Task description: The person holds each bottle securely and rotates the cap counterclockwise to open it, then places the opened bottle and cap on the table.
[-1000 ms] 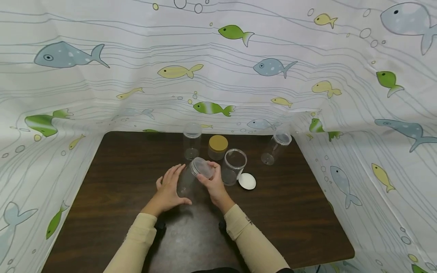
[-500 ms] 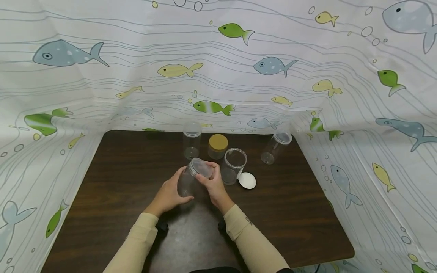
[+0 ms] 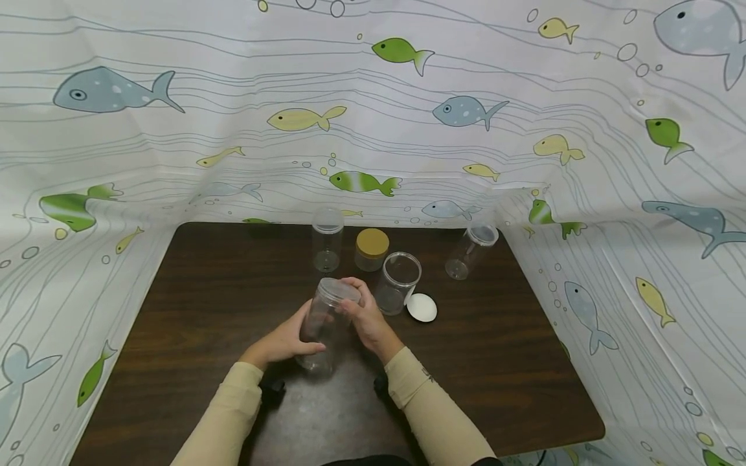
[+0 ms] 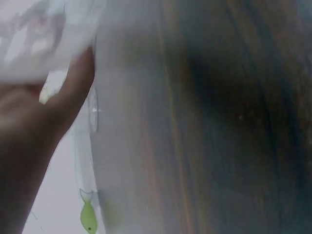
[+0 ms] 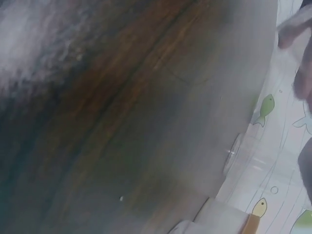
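Observation:
A tall clear plastic jar (image 3: 317, 336) with a translucent lid (image 3: 340, 291) leans slightly right in the head view. My left hand (image 3: 282, 340) grips its body from the left, the thumb across the front and the other fingers behind. At the top, my right hand (image 3: 370, 323) holds the lid's right side between thumb and fingers. Part of the jar (image 4: 29, 53) fills the upper left corner of the left wrist view, beside my left hand (image 4: 53, 107). Fingers (image 5: 303, 83) of a hand show at the right edge of the right wrist view.
Behind the hands stand a clear jar (image 3: 327, 246), a short jar with a yellow lid (image 3: 372, 244) and an open wide jar (image 3: 392, 299). A white round disc (image 3: 421, 307) lies beside the open one. Another jar (image 3: 466, 255) stands back right on the dark table (image 3: 495, 382).
My left hand, spread beside the jar at first, has wrapped round its body. The jar has come toward me and tilted more upright, my right hand staying at its lid.

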The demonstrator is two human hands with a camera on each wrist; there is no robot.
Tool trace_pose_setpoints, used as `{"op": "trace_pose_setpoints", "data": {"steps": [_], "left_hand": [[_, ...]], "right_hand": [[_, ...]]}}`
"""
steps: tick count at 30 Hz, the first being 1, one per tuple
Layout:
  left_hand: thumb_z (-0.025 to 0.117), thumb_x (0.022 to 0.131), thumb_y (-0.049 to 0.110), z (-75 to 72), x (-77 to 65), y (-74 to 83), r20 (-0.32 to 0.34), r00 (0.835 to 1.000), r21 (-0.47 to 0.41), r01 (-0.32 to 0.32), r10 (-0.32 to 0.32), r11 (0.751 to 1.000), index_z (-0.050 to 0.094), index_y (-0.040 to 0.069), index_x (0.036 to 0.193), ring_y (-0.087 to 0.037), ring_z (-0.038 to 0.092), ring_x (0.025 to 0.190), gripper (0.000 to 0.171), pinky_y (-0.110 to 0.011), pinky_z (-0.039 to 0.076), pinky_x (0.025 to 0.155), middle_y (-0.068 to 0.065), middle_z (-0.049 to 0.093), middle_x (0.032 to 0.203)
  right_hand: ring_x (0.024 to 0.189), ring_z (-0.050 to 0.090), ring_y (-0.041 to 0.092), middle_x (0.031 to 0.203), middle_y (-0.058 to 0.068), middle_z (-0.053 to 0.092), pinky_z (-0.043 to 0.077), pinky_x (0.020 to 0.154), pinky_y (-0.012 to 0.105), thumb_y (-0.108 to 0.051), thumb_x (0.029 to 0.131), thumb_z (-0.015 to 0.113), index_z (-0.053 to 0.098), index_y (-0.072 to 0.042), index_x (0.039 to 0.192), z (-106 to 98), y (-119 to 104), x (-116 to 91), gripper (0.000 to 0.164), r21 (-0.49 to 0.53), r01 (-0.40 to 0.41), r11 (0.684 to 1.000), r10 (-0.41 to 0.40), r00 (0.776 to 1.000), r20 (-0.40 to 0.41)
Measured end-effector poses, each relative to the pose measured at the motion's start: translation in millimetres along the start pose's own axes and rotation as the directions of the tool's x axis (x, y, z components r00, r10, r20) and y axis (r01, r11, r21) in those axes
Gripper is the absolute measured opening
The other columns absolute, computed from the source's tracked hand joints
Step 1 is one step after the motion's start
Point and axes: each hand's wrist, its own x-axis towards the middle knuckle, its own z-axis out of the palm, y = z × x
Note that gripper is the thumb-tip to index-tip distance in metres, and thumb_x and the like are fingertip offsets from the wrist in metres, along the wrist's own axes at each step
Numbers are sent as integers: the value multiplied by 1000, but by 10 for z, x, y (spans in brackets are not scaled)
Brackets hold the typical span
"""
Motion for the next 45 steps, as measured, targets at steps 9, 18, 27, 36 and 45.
{"op": "trace_pose_setpoints", "data": {"steps": [9, 18, 27, 36, 45], "left_hand": [[58, 101, 4, -66, -73, -53, 302, 951, -335, 39, 68, 941, 3, 15, 163, -34, 44, 140, 84, -41, 43, 108, -37, 34, 152], [72, 96, 15, -85, -75, -4, 28, 992, -3, 124, -124, 992, 4, -1, 161, -52, 36, 140, 96, -60, 41, 105, -33, 25, 159], [91, 76, 19, 46, 83, 51, -307, 952, 311, 91, 9, 946, 11, 9, 162, -46, 25, 148, 118, -68, 23, 113, -24, 23, 163], [97, 66, 35, 157, 182, 47, -460, 878, 597, 193, 135, 779, 21, 15, 162, -40, 39, 141, 124, -70, 32, 102, -19, 36, 158], [97, 68, 26, 105, 211, 22, -456, 865, 628, 144, 211, 765, 36, 5, 151, -39, 52, 128, 105, -61, 42, 102, -20, 50, 144]], "right_hand": [[110, 57, 13, 127, 0, 58, 48, 90, 31, -54, 83, 79, 34, 4, 147, -27, -3, -18, 97, 65, -59, 996, 49, 988, 146], [113, 54, 14, 135, 9, 53, 48, 92, 25, -30, 92, 78, 36, 6, 140, -16, 52, -10, 74, -116, 48, 992, -56, 996, -63], [129, 47, 35, 151, 21, 40, 50, 93, 23, -9, 91, 77, 31, 2, 137, 109, 58, 19, 66, -167, 120, 979, -157, 961, -229], [129, 44, 35, 149, 18, 38, 47, 93, 26, -5, 89, 76, 30, -2, 140, 222, 84, 35, 68, -193, 80, 978, -140, 936, -322], [130, 46, 33, 148, 15, 43, 46, 97, 30, -8, 88, 79, 36, -4, 143, 228, 83, 52, 70, -224, 55, 973, -118, 952, -281]]}}
